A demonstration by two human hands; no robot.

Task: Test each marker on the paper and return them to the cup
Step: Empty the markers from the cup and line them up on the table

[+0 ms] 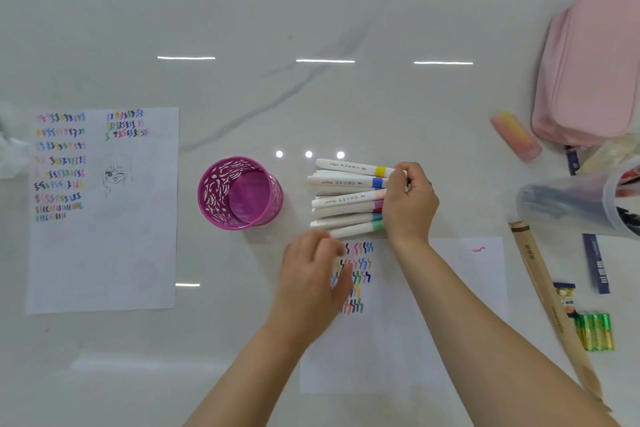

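Both hands work at a stack of markers in the head view. The right hand reaches in from the lower right with the forearm slanting across the sheet. Its fingers are curled over the coloured ends of the markers, and its thumb is up by the yellow-banded one at the top of the stack, so it has hold of the bundle at that end. The left hand comes up from the bottom edge, blurred. Its palm lies over the left edge of the paper, with the fingers loosely bent and nothing seen inside them. Its fingertips are just beside the white end of the lowest marker; whether they touch it cannot be told.

The markers lie side by side on the tabletop, white barrels pointing left, just beyond the far edge of the paper. Rows of coloured squiggles fill the sheet's upper left corner, partly under the left hand. The cup, a magenta cut-out metal one, stands upright just left of the markers and beyond the left hand, apart from both; its floor shows through the open mouth.

Well to the left lies a second sheet with more squiggles and a small sketch. At the right edge are a pink pouch, a clear tub on its side, and green batteries.
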